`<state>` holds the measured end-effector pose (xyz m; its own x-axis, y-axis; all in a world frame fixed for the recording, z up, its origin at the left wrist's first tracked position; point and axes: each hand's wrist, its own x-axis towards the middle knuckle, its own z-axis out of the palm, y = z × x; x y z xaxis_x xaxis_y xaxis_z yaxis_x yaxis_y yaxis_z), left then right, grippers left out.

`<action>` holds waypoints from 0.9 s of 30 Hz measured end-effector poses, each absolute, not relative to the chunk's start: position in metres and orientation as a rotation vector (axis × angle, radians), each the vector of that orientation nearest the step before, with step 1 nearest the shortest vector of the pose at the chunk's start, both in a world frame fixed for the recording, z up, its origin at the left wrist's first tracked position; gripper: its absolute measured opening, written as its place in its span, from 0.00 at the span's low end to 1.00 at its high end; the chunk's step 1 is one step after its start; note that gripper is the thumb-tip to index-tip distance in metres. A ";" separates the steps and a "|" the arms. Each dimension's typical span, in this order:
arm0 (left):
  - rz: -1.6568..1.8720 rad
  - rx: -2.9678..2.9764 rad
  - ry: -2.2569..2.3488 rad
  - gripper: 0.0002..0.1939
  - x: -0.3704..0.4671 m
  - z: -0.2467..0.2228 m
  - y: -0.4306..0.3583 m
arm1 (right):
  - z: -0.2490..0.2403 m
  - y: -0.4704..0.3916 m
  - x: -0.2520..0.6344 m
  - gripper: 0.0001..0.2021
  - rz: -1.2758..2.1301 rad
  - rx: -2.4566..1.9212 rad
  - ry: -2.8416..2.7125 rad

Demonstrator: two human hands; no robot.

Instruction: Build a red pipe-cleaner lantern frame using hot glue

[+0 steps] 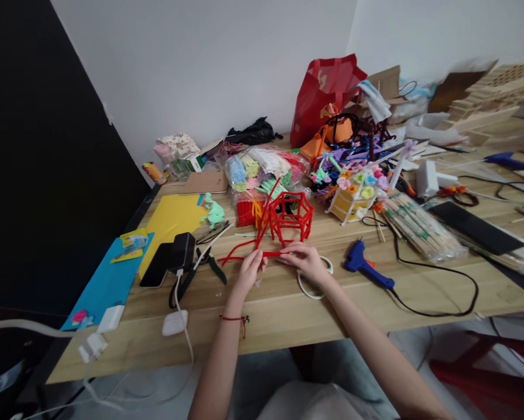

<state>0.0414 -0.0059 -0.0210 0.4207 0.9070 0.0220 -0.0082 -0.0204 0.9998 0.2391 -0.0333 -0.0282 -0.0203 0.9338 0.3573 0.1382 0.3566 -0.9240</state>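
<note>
Between my two hands a short red fuzzy stem [271, 254] is stretched level, just above the wooden table. My left hand [251, 269] pinches its left end, and my right hand [304, 260] holds the right end. Behind them stands a red open frame [290, 216] built of fuzzy stems. Long loose red stems [238, 249] lie beside my left hand and slant up behind it. White-handled scissors [309, 290] lie partly under my right hand and wrist.
A blue glue gun [367, 267] with a black cable lies to the right. Pliers [209, 265], a black phone [157, 265] and a power bank [183, 251] lie left. Bagged stems [262, 169], a flower basket [353, 201] and a red bag [323, 96] stand behind.
</note>
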 end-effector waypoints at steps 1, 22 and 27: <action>0.924 1.405 0.892 0.24 0.042 -0.022 -0.005 | -0.029 -0.033 0.238 0.14 0.877 -1.030 -1.463; 0.951 1.777 1.015 0.15 0.050 -0.033 -0.006 | -0.029 -0.033 0.234 0.12 0.722 -1.061 -1.669; 1.020 1.748 1.061 0.17 0.046 -0.036 -0.003 | -0.035 -0.030 0.241 0.12 0.721 -1.118 -1.605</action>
